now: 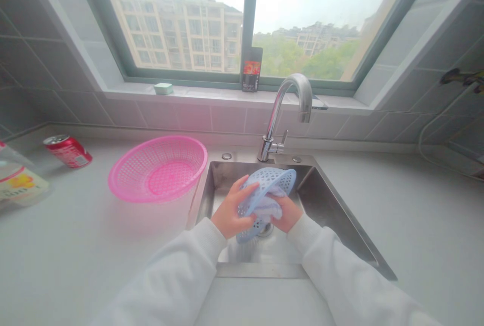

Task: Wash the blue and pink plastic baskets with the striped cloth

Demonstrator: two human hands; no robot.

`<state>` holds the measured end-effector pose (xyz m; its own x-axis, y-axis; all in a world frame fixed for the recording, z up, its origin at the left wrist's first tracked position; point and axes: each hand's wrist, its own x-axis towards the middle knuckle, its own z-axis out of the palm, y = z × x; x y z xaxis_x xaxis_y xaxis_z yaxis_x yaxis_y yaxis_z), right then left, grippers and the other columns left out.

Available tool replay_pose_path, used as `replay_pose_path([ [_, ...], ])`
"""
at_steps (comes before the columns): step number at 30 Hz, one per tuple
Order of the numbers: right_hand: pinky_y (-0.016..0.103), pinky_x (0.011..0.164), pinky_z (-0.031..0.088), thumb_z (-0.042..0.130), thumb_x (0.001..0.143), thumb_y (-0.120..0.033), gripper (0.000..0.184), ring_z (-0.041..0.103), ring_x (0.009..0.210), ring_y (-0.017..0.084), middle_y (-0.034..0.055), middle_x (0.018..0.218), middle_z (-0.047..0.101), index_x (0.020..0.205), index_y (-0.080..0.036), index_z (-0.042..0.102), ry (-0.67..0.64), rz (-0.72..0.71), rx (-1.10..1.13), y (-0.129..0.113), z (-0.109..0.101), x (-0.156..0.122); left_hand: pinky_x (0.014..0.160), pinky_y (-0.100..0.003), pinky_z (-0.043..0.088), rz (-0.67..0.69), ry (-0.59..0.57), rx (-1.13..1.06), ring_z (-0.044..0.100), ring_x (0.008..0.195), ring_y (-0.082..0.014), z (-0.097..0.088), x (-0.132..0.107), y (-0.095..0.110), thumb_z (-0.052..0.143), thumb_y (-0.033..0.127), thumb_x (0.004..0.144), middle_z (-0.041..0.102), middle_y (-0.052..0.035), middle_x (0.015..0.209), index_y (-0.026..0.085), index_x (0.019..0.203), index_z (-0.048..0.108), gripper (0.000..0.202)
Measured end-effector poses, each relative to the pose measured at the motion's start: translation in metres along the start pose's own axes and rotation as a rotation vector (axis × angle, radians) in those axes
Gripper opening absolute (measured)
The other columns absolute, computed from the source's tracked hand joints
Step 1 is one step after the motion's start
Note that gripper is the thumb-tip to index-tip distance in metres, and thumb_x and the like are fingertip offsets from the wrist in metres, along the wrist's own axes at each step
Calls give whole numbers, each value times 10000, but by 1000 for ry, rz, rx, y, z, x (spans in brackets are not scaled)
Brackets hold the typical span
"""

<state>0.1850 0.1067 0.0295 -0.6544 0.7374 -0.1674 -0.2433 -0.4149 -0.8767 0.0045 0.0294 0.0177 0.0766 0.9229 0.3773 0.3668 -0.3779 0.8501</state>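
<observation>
Mostly hidden, the fingers of the right hand point(289, 213) vanish behind a pale cloth point(268, 208) inside a blue plastic basket point(270, 182), so their grip is unclear. The basket sits at six o'clock in the steel sink point(321, 200), the left hand point(230, 207) curled closed around it.

The counter point(408, 215) right of the sink point(328, 200) offers free passage. Left, the basket point(157, 137) crowds the sink; behind it, the faucet point(287, 99) stands in the way.

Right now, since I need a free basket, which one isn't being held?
The pink plastic basket, resting on the counter beside the sink; the pale blue one is in the hands over the sink.
</observation>
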Motion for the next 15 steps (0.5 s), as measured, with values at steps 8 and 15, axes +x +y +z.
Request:
replay_pose_path([
  [8,592,1192,429,892,695,-386,426,665,1230,355,104,1177,769,1069,-254,736,-98,-82,-412,4,7,-3,1265,-601,344,37,65,-90,437,1521,-425,-3,1,1,742,235,725,501,-129,1620,273,1440,667,720],
  [15,531,1091,523,829,749,-367,261,711,1077,302,51,1055,786,980,-271,753,-99,-155,-437,2,14,-1,1241,-602,388,-99,276,-310,490,1480,-429,7,3,-5,807,398,737,610,-118,1532,250,1376,705,664],
])
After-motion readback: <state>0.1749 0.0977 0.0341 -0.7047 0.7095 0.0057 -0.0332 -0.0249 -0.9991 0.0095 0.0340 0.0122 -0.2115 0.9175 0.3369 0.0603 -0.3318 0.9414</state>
